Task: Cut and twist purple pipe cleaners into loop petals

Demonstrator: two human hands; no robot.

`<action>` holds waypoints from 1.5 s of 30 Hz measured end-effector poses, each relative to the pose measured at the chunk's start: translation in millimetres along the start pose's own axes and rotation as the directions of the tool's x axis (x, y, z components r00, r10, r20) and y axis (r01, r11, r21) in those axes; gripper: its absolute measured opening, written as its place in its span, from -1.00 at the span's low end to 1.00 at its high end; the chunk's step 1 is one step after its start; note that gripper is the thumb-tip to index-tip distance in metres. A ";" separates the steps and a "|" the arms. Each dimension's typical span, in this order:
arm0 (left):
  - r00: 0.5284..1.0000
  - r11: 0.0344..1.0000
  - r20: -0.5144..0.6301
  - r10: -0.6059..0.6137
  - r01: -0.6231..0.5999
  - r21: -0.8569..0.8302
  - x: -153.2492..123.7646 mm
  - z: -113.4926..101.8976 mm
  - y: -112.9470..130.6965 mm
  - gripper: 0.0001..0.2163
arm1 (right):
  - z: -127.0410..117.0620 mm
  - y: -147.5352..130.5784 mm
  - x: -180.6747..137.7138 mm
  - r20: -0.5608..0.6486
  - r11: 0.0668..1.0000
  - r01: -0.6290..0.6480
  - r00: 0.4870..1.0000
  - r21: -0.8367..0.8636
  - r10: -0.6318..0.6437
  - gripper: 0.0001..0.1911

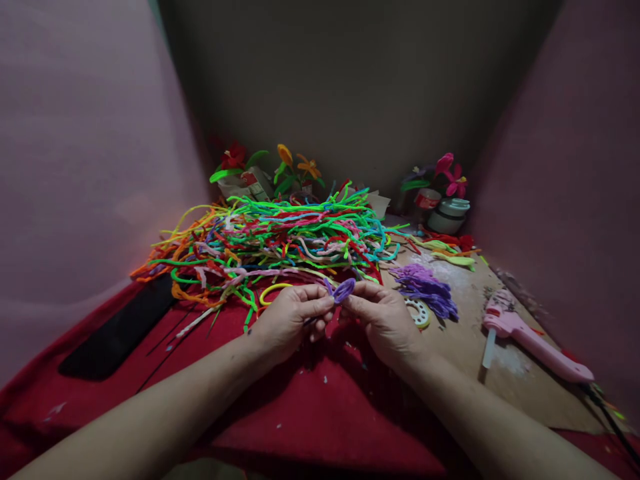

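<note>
Both hands meet over the red cloth (310,413) and pinch a small purple pipe cleaner loop (344,290). My left hand (293,319) has its fingers closed on the loop's left end. My right hand (383,319) grips the right end with thumb and fingertips. Just behind the hands lies a big tangled heap of coloured pipe cleaners (280,247) in green, red, orange, pink and blue.
A pile of purple loops (427,287) and a white tape roll (419,312) lie on the wooden board (505,380) to the right, with a pink glue gun (530,340). Finished pipe-cleaner flowers (295,167), a jar (449,215) and a black flat object (120,330) sit around.
</note>
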State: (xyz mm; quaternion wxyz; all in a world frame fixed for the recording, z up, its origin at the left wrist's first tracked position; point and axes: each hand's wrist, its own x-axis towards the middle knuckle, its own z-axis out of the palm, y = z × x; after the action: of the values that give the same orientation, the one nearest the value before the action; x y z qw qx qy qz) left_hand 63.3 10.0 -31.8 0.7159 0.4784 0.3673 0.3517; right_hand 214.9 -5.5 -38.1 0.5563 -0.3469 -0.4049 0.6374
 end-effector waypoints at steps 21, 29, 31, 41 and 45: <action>0.996 0.989 0.077 -0.049 0.059 -0.137 -5.3 1.7 3.3 -0.88 | 5.1 0.0 -7.8 -0.022 0.979 0.151 0.988 -0.136 -0.155 -0.92; 0.995 0.991 0.077 -0.063 0.072 -0.117 -6.4 2.8 2.7 -0.89 | 2.3 1.0 -6.8 0.013 0.980 0.136 0.991 -0.147 -0.136 -0.93; 0.995 0.991 0.074 -0.065 0.073 -0.110 -6.6 2.4 2.0 -0.88 | 2.0 1.3 -6.5 0.005 0.980 0.128 0.992 -0.154 -0.128 -0.92; 0.995 0.991 0.072 -0.064 0.072 -0.111 -8.5 3.6 2.6 -0.88 | -2.0 2.0 -5.7 0.067 0.971 0.138 0.990 -0.197 -0.127 -0.92; 0.995 0.989 0.080 -0.057 0.067 -0.134 -8.4 5.2 3.1 -0.88 | 0.0 1.1 -6.5 0.064 0.950 0.174 0.984 -0.258 -0.163 -0.93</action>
State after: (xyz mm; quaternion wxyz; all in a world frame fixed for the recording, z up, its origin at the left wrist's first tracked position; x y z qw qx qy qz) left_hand 63.3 1.5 -25.9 0.7710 0.4298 0.3295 0.3350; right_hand 215.3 -12.0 -39.2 0.5494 -0.3681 -0.5253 0.5354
